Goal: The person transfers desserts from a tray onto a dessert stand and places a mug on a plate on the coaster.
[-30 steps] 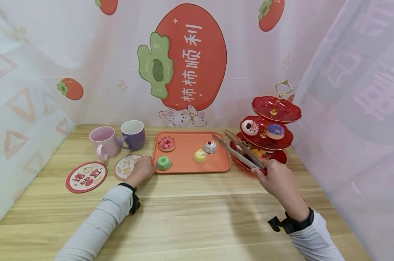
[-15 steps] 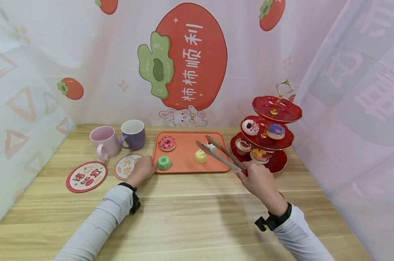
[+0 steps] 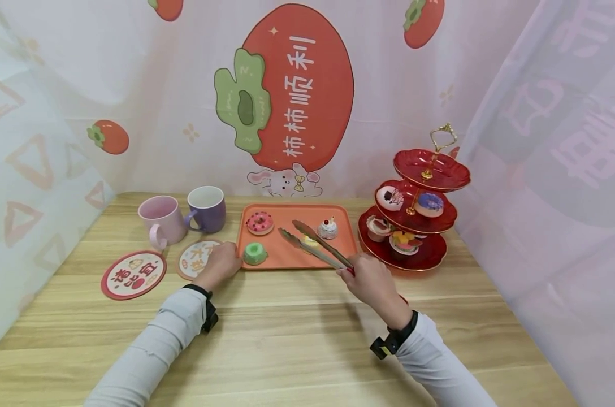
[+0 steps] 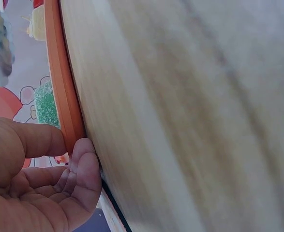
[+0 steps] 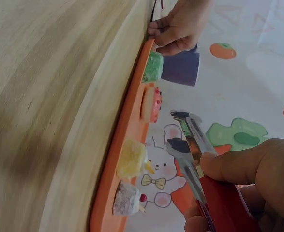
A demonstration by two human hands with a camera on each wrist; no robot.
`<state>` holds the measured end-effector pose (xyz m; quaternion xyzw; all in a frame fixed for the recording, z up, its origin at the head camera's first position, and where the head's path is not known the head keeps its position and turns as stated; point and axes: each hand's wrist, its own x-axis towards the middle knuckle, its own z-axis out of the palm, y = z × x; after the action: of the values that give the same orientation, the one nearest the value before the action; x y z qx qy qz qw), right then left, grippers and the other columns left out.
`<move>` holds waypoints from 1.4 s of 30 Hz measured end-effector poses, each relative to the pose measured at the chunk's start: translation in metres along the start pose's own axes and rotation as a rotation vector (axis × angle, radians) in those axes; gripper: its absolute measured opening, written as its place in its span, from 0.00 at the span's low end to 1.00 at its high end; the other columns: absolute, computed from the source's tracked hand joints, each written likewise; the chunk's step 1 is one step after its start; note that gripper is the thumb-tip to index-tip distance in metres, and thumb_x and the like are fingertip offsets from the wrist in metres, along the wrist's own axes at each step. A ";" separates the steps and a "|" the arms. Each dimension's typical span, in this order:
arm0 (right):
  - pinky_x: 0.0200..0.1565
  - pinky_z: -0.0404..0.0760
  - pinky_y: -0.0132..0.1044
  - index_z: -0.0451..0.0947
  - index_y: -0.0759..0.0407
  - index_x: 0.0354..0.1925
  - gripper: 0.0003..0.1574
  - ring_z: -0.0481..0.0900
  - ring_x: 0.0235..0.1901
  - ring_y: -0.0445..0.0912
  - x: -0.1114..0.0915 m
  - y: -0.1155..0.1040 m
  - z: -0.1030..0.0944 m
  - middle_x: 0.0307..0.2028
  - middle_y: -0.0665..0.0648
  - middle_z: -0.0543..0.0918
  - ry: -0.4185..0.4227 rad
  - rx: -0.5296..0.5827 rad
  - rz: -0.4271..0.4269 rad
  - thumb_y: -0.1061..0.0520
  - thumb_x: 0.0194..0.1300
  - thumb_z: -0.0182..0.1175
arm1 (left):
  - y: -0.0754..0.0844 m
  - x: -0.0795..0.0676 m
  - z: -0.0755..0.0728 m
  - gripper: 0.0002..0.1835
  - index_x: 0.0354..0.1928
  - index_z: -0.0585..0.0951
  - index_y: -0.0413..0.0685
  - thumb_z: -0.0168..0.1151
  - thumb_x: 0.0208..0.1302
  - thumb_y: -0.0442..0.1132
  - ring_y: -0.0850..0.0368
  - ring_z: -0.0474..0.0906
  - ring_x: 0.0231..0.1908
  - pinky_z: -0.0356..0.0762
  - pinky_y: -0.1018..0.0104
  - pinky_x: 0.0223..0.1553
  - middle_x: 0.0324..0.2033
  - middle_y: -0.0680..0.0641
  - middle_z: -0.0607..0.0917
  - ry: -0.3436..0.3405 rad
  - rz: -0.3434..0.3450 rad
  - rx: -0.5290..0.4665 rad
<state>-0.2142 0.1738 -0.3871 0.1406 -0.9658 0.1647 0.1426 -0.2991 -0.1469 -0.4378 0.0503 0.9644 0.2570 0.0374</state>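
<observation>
My left hand [image 3: 220, 264] pinches the near left corner of an orange tray [image 3: 282, 261], thumb and fingertips at its rim in the left wrist view. With my right hand [image 3: 372, 282] I grip red-handled metal tongs [image 5: 224, 200]. The tongs' tips are apart over the tray, nothing between them. In the head view they partly cover a yellow cake [image 5: 131, 159]. A white cake with a cherry [image 3: 328, 229] stands right of it. On the tray's left side lie a pink doughnut [image 3: 260, 223] and a green ring-shaped cake [image 3: 255, 254].
A red three-tier stand [image 3: 447, 169] with several cakes on its lower tiers stands at the right. A pink mug [image 3: 169, 226] and a purple mug [image 3: 212, 215] are back left. Two round coasters lie before them, one red-edged [image 3: 134, 275], the other [image 3: 193, 257] partly behind my left hand.
My right hand has carried the tongs leftward from beside the tiered stand to over the tray, uncovering the bottom tier. My left hand stays at the tray corner.
</observation>
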 end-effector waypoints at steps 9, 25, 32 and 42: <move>0.20 0.65 0.38 0.73 0.54 0.19 0.16 0.65 0.16 0.44 0.011 -0.011 0.017 0.15 0.47 0.67 -0.037 0.013 -0.008 0.51 0.56 0.67 | 0.000 -0.001 0.000 0.06 0.24 0.72 0.38 0.54 0.58 0.30 0.51 0.67 0.22 0.63 0.62 0.25 0.19 0.45 0.71 -0.009 -0.004 -0.016; 0.18 0.60 0.36 0.72 0.55 0.19 0.18 0.63 0.15 0.44 0.042 -0.031 0.035 0.16 0.51 0.66 -0.142 -0.003 0.035 0.49 0.59 0.63 | 0.001 -0.001 -0.002 0.07 0.22 0.70 0.39 0.54 0.56 0.29 0.51 0.65 0.20 0.62 0.61 0.24 0.18 0.45 0.70 0.004 0.022 0.007; 0.17 0.60 0.36 0.71 0.54 0.18 0.17 0.62 0.15 0.44 0.050 -0.035 0.043 0.15 0.50 0.66 -0.154 -0.045 0.028 0.50 0.58 0.61 | 0.001 -0.001 -0.003 0.08 0.21 0.69 0.39 0.54 0.55 0.29 0.51 0.65 0.21 0.62 0.61 0.24 0.18 0.46 0.69 -0.004 0.016 0.011; 0.17 0.62 0.37 0.75 0.54 0.20 0.18 0.64 0.15 0.44 0.057 -0.043 0.051 0.17 0.51 0.69 -0.216 -0.051 0.068 0.46 0.60 0.62 | 0.002 -0.002 -0.004 0.07 0.22 0.70 0.38 0.54 0.56 0.29 0.51 0.65 0.21 0.63 0.62 0.24 0.18 0.45 0.70 -0.019 0.028 0.000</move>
<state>-0.2646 0.1037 -0.4026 0.1208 -0.9836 0.1289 0.0353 -0.2978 -0.1469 -0.4329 0.0660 0.9632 0.2568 0.0429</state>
